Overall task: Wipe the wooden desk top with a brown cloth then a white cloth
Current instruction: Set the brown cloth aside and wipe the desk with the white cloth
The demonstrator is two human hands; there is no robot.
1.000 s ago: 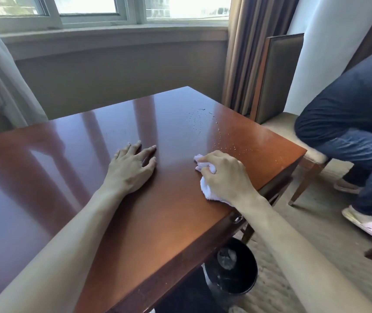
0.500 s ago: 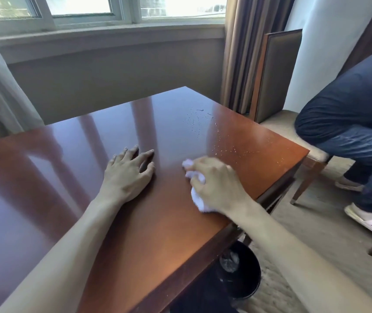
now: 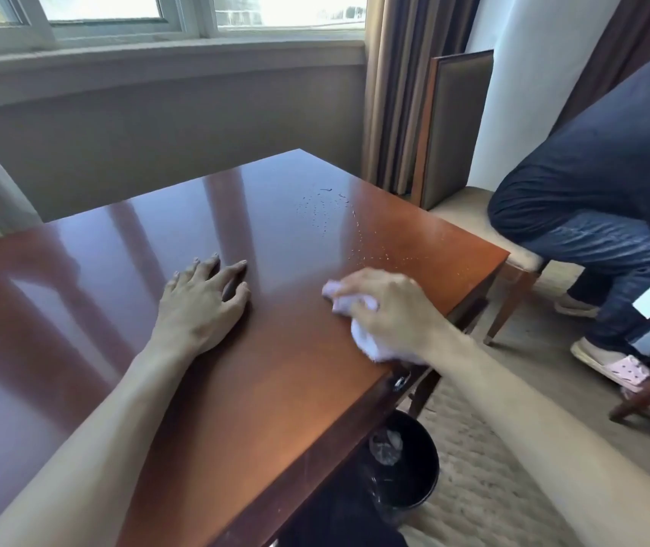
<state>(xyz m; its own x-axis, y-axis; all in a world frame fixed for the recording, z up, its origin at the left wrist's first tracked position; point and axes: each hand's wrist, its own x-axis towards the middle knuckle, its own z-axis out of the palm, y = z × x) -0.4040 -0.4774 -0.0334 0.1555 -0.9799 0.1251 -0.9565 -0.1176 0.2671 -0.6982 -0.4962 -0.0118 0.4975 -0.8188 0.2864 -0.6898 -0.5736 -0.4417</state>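
The glossy wooden desk top [image 3: 78,309] fills the left and middle of the view. My right hand [image 3: 390,309] presses a bunched white cloth [image 3: 363,333] onto the desk near its right edge; the cloth shows under the fingers and palm and is blurred. My left hand [image 3: 201,302] lies flat on the desk, fingers spread, holding nothing, a hand's width left of the cloth. Small water droplets [image 3: 327,211] speckle the far right corner of the desk beyond my right hand. No brown cloth is in view.
A person in dark top and jeans [image 3: 607,199] sits on an upholstered chair [image 3: 457,144] just right of the desk. A black waste bin [image 3: 402,471] stands on the carpet under the desk's near right corner. Window and curtains lie beyond.
My right hand slid the white cloth left toward my left hand, then back right toward the desk's edge. My left hand stayed flat in place.
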